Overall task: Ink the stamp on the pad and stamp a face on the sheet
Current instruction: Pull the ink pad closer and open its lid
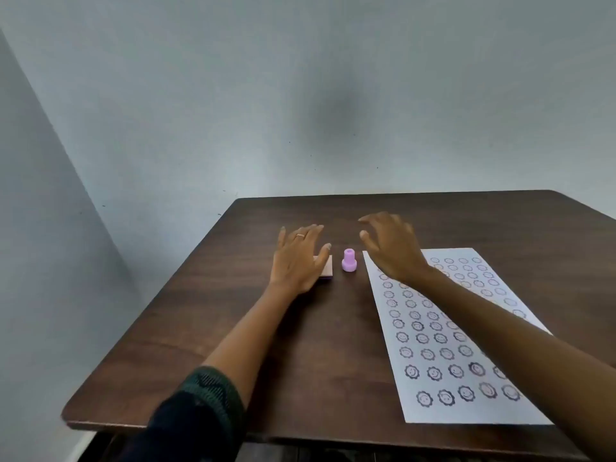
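A small lilac stamp (349, 261) stands upright on the dark wooden table (300, 345), between my two hands. Left of it lies the ink pad (326, 271), mostly covered by my left hand (300, 258), which rests flat on it with fingers spread and a ring on one finger. My right hand (391, 245) hovers open just right of the stamp and slightly beyond it, fingers curled and apart, touching nothing. Under my right forearm lies a white sheet (443, 341) filled with rows of stamped smiling faces.
A grey wall stands close behind the table's far edge. The table's left edge and near edge drop off to the floor. Bare wood shows in the near-left part of the tabletop.
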Motion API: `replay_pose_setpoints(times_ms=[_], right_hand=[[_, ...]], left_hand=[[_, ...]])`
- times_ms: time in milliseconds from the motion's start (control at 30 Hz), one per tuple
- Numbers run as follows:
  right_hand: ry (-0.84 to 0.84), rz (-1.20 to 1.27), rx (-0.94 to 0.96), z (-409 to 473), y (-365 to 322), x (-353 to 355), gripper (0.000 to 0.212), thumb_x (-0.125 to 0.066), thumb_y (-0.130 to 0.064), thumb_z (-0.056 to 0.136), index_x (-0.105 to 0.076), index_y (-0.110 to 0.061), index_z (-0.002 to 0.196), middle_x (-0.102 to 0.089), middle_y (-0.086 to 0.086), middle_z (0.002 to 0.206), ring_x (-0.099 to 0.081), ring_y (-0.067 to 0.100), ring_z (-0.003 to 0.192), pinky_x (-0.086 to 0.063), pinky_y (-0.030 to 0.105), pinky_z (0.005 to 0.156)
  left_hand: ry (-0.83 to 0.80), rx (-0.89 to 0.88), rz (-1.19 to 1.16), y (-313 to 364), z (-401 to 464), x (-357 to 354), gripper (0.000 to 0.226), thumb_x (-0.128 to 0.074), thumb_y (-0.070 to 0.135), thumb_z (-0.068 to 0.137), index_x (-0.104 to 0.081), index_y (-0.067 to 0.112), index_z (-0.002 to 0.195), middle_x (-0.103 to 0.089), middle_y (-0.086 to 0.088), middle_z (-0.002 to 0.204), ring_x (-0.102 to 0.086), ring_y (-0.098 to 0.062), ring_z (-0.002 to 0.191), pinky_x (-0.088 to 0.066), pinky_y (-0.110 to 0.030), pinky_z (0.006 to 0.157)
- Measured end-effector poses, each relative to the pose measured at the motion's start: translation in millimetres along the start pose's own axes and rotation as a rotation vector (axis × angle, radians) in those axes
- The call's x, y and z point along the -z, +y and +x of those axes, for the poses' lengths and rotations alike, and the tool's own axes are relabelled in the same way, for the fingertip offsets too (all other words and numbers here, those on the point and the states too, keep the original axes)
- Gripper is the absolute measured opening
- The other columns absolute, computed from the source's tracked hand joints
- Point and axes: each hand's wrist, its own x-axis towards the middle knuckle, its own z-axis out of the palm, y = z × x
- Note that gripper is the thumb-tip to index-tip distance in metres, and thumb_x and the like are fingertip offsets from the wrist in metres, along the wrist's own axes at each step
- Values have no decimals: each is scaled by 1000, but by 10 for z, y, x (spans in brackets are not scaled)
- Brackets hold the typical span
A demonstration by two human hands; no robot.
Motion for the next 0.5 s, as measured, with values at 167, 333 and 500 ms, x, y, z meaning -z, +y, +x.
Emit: replay_pose_setpoints(times_ms=[167,333,500], right_hand=[[45,99,145,-180,-181,-32,20,-49,-14,88,-64,-13,101,-66,5,108,-53,22,104,-36,35,88],[-75,83,308,-227,-474,-223,22,-49,-15,87,-63,-13,103,-64,6,110,-53,23,104,-39,37,89],[-238,25,268,-140,-660,-486,35,-45,-24,90,-52,-12,123,-52,8,133,-44,23,121,-32,39,102]], left_hand=[[-41,107,-79,-285,-271,84,56,-42,47,93,-35,23,143,-31,-1,154,-25,-19,143,-9,-46,119],[-125,154,-179,-480,-473,234,79,-52,58,85,-22,21,148,-25,-1,157,-25,-21,142,-20,-38,114],[-175,192,-137,-592,-613,353,95,-57,67,76,-18,20,149,-29,-3,155,-26,-22,142,-17,-38,116]])
